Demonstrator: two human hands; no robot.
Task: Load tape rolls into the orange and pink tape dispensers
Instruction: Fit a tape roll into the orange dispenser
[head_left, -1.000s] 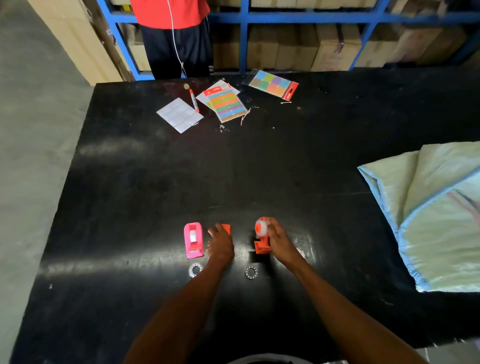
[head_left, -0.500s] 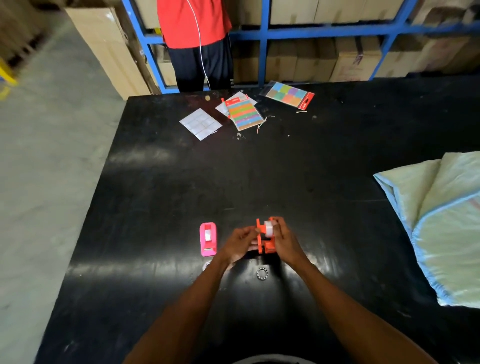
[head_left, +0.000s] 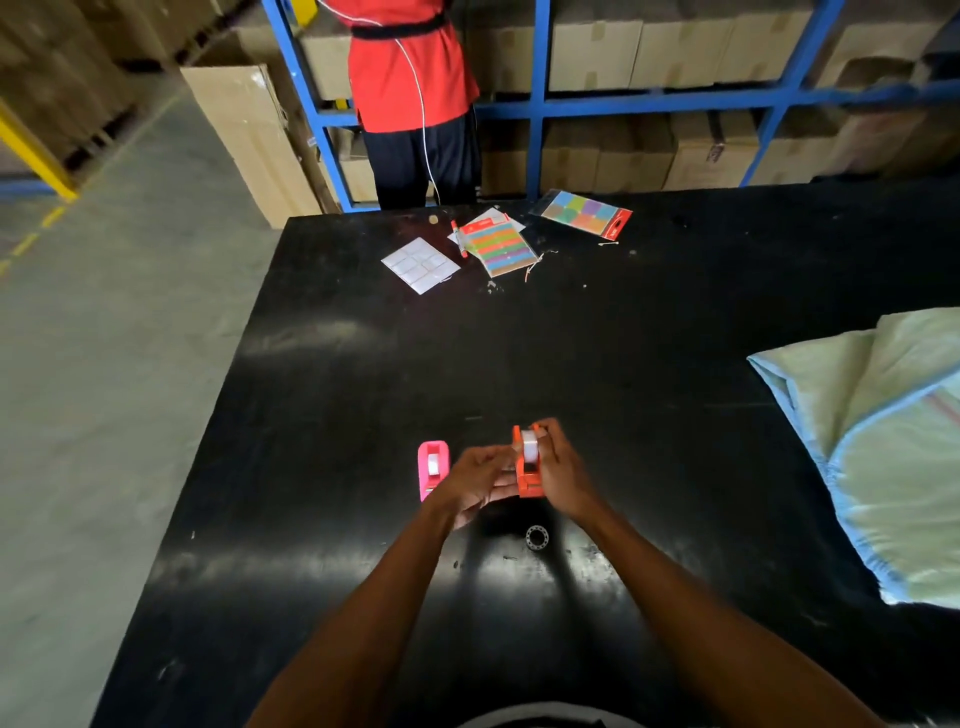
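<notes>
1. Both hands' grips close on the orange dispenser (head_left: 527, 470): left hand (head_left: 475, 480) at its 9 o'clock, right hand (head_left: 561, 467) at 3 o'clock.
2. A tape roll (head_left: 530, 446) sits in it.
3. The pink dispenser (head_left: 432, 467) lies on the surface (head_left: 519, 353), at 9 o'clock.

No text can be read; the red-topped sticker packs' (head_left: 584, 215) print is too small.

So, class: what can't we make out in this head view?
- Orange dispenser: both hands cover its sides, so whether the roll is seated is unclear.
- Pink dispenser: near end hidden by the left hand.
- Ring: too small to identify.
</notes>
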